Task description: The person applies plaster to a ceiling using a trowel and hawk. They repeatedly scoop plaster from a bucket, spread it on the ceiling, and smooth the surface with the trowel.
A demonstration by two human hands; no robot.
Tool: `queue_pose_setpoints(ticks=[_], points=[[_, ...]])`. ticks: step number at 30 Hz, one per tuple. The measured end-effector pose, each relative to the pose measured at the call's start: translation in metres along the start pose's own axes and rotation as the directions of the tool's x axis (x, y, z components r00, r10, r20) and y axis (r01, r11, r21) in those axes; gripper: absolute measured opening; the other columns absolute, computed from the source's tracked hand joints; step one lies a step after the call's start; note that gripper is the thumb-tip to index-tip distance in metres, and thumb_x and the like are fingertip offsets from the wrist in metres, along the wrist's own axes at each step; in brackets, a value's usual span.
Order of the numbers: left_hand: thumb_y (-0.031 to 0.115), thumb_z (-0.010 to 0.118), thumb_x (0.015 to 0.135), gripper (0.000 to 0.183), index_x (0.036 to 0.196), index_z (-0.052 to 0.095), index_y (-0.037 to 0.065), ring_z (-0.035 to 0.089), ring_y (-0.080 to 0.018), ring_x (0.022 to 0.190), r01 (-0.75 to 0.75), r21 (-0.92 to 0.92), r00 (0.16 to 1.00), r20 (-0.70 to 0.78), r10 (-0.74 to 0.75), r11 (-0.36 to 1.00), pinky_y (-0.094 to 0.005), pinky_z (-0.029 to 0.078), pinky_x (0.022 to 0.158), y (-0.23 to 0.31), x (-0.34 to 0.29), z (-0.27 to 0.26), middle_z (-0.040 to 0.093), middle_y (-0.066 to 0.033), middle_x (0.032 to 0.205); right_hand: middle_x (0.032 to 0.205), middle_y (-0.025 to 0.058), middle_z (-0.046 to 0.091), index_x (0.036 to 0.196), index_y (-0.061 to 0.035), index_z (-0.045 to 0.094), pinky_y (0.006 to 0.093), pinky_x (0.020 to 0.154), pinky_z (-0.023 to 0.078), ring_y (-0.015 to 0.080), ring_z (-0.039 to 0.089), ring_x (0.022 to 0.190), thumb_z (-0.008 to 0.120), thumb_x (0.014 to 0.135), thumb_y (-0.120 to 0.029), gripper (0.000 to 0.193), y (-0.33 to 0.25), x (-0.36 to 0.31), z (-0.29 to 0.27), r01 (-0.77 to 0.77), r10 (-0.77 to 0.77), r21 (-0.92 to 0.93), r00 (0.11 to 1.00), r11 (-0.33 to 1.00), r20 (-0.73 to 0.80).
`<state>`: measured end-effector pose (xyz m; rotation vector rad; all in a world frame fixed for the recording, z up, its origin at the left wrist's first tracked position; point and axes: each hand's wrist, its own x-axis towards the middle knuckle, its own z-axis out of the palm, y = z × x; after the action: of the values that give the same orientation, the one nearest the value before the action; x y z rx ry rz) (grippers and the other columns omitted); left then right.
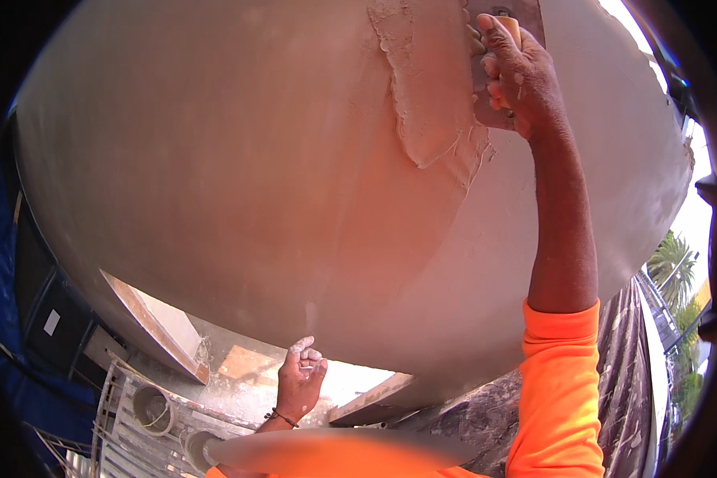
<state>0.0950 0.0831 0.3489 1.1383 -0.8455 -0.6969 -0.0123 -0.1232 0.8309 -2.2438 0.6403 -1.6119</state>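
Note:
High on the plastered wall [279, 183], my right hand [522, 80] is wrapped round the pale handle of a plastering trowel [498, 118]. The trowel's dark, flat blade lies against the wall. To its left runs a thicker band of wet plaster [434, 95] with a ragged edge, and a smoother damp patch spreads below. My left hand [301, 378] is low, by the wall's bottom edge. Its fingers are partly bent and apart, smeared with white plaster, and I see nothing in them. A dark bracelet circles that wrist.
At the lower left, two buckets [153, 410] stand on a slatted metal platform [119, 422]. Angled openings [155, 315] cut into the wall's lower part. Dark sheeting [613, 382] hangs at the lower right, beside fencing and a palm tree [671, 267]. Blue sheeting [0, 239] lines the left.

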Motion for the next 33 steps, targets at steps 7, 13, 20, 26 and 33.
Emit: queue_pose_setpoints(ticks=[7,13,20,26,33], points=[[0.002,0.066,0.096,0.037,0.130,0.053,-0.004,0.059,-0.0106,0.091,0.248,0.089,0.945,-0.241,-0.221,0.965,-0.0260,0.052,0.083,-0.073,-0.051,-0.090,0.062,-0.0045,0.099,0.074,0.0054,0.059,0.095,-0.0015,0.059,0.0344,0.060,0.049,0.0189,0.060,0.061,0.072,0.094,-0.029,0.031,0.034,-0.142,-0.040,0.243,-0.109,-0.388,0.935,0.889,0.337],[0.000,0.064,0.097,0.034,0.129,0.053,-0.005,0.058,-0.0096,0.088,0.401,0.071,0.887,-0.278,-0.368,0.913,-0.0253,0.051,0.077,-0.115,-0.071,-0.122,0.062,-0.0047,0.098,0.071,0.0104,0.072,0.103,-0.0070,0.064,0.0395,0.048,0.056,0.0255,0.071,0.057,0.066,0.096,-0.043,0.037,0.137,-0.301,0.013,0.486,0.183,-0.662,0.711,0.570,0.679],[0.011,0.068,0.097,0.031,0.124,0.059,0.000,0.060,-0.0087,0.082,0.363,0.183,0.928,-0.153,-0.339,0.914,-0.0249,0.053,0.068,-0.123,-0.051,-0.114,0.063,-0.0016,0.095,0.073,0.0108,0.073,0.107,-0.0096,0.060,0.0427,0.054,0.058,0.0291,0.073,0.064,0.064,0.096,-0.039,0.032,0.207,-0.363,0.051,0.432,0.274,-0.594,0.602,0.679,0.750],[0.007,0.069,0.096,0.029,0.121,0.060,-0.006,0.053,-0.0069,0.073,0.372,0.131,0.923,-0.156,-0.351,0.919,-0.0245,0.049,0.065,-0.122,-0.055,-0.111,0.057,0.0004,0.083,0.081,0.0157,0.074,0.104,-0.0093,0.058,0.0478,0.064,0.059,0.0337,0.074,0.073,0.059,0.097,-0.047,0.038,0.204,-0.347,0.061,0.316,0.401,-0.665,0.599,0.677,0.693],[0.006,0.070,0.094,0.029,0.120,0.062,-0.006,0.055,-0.0079,0.076,0.422,0.156,0.896,-0.223,-0.384,0.893,-0.0254,0.050,0.067,-0.130,-0.056,-0.128,0.061,-0.0018,0.084,0.076,0.0167,0.073,0.101,-0.0070,0.058,0.0448,0.059,0.058,0.0332,0.074,0.070,0.063,0.096,-0.040,0.034,0.137,-0.250,0.033,0.364,0.255,-0.681,0.734,0.635,0.630]])
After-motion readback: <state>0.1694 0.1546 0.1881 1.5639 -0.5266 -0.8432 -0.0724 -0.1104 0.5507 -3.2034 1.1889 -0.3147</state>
